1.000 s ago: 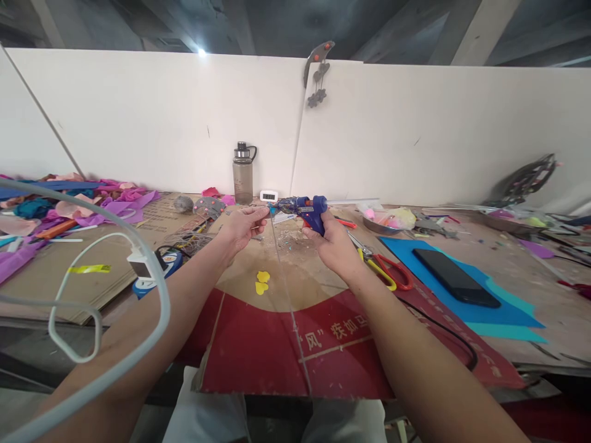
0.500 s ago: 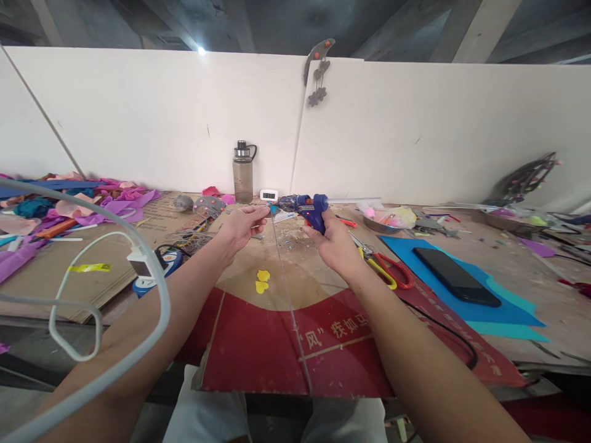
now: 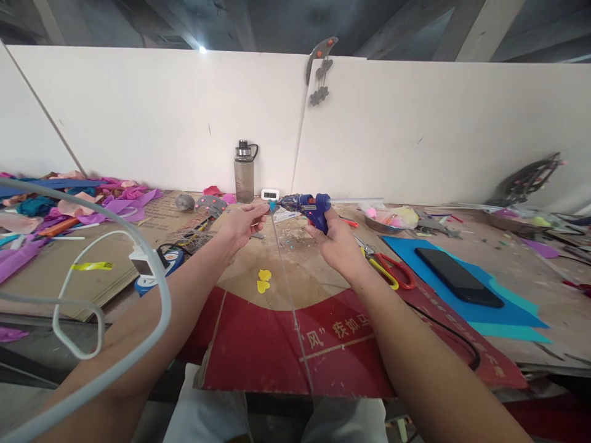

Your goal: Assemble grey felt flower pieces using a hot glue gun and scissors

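Glue gun over the tabletop middle, toward far edge | my right hand wrapped tight around its handle | my left hand pinches small piece at nozzle | scissors just right of my right hand

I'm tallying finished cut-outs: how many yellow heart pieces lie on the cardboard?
2. The upper yellow heart and the lower yellow heart lie close together on the brown cardboard, just above its red band. Others may be hidden among the scraps at left.
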`<state>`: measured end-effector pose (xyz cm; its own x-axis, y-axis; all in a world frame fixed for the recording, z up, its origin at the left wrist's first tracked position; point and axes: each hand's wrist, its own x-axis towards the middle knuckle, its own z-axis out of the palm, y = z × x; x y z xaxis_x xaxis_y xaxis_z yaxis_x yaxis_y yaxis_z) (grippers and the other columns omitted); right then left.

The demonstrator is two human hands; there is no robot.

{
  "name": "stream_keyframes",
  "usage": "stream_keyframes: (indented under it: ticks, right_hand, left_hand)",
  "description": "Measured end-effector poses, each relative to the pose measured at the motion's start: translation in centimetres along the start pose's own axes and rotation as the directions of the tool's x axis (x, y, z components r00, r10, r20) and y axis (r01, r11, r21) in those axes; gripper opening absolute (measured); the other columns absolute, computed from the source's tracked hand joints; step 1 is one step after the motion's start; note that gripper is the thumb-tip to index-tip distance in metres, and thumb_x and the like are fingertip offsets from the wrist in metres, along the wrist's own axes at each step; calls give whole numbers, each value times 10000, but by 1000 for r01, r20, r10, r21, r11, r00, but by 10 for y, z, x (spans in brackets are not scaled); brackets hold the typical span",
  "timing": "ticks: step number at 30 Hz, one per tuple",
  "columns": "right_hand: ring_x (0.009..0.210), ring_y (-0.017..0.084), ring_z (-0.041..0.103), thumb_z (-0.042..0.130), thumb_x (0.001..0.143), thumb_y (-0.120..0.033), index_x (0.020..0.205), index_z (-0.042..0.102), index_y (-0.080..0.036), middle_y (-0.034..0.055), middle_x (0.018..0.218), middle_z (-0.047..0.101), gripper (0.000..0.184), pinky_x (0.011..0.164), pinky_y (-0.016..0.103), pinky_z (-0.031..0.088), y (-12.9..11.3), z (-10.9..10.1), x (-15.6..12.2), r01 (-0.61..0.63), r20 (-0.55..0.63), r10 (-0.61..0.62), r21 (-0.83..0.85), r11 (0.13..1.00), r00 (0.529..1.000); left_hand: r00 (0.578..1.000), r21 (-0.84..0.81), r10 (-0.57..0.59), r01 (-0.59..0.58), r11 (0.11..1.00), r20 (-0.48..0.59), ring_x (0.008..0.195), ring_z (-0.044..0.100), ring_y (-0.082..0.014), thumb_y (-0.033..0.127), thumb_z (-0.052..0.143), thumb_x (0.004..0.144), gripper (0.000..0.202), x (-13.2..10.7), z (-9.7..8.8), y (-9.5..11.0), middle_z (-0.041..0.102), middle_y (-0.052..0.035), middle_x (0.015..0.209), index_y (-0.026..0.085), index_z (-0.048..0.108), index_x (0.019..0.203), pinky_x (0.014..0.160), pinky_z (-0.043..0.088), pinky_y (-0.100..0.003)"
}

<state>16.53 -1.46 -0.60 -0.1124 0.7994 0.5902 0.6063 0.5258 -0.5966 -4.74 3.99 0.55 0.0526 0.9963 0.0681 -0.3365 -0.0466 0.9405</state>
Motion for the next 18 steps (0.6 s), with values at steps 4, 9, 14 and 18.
stream_keyframes:
  ticks: [4, 9, 14, 18]
  right_hand:
    - [1026, 272, 607, 521, 848, -287, 1254, 527, -172, 113, 1122, 671, 422, 926, 431, 443, 1, 0, 1, 3, -7, -3, 0, 1000, 1000]
    - [1033, 280, 605, 515, 847, -288, 1243, 528, -190, 104, 1106, 675, 408, 913, 433, 454, 3, 1, 0, -1, -14, 1, -1, 1000, 1000]
    - [981, 302, 611, 514, 841, -288, 1273, 514, -202, 106, 1052, 675, 440, 879, 450, 467, 0, 0, 1, -3, -15, 3, -26, 1000, 1000]
    - [935, 313, 615, 507, 848, -306, 1278, 509, -202, 114, 1025, 670, 442, 843, 461, 475, -2, -1, 0, -4, -11, 3, -62, 998, 1000]
  left_hand:
    - [1000, -6, -7, 7, 1000, -4, 501, 491, -31, 177, 814, 642, 156, -1, 2, 2, 567, 11, 599, 107, 684, 692, 434, 396, -135]
    - [1000, 1, 0, 0, 1000, 4, 503, 490, -33, 182, 815, 642, 150, -1, 2, 2, 579, 4, 614, 115, 692, 693, 426, 393, -135]
    - [1000, 15, 14, -14, 1000, 9, 512, 485, -34, 196, 824, 630, 163, -1, 1, 1, 586, -1, 627, 119, 696, 694, 434, 389, -138]
    - [1000, 23, 15, -15, 1000, -1, 518, 484, -35, 204, 826, 622, 175, -1, 1, 1, 573, 4, 617, 119, 696, 702, 446, 382, -138]
